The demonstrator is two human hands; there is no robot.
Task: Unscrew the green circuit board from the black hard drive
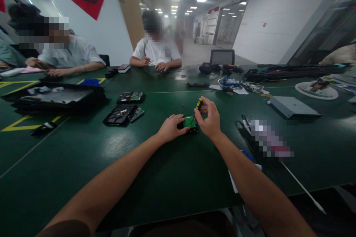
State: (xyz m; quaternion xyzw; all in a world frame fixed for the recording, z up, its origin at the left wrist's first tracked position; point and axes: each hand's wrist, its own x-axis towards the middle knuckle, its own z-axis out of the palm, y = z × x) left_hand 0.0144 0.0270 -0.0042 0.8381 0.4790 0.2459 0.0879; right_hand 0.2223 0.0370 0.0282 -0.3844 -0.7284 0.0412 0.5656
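A small hard drive (189,121) with a green circuit board facing up lies on the dark green table between my hands. My left hand (172,127) rests over its left side, fingers and thumb closed about the edge. In my right hand (209,117) is a yellow and black screwdriver (199,103), pinched by the handle between thumb and fingers. The screwdriver stands tilted, its shaft pointing down at the board's right part. Whether the tip sits in a screw is too small to tell. A few tiny screws (184,106) lie just beyond the drive.
To the left lie a black drive casing (116,114), a loose circuit board (137,114) and another drive (130,97). A black tray (52,94) stands farther left. A grey metal box (294,107) and a white cable (303,187) are at right. Other people (157,50) sit across the table.
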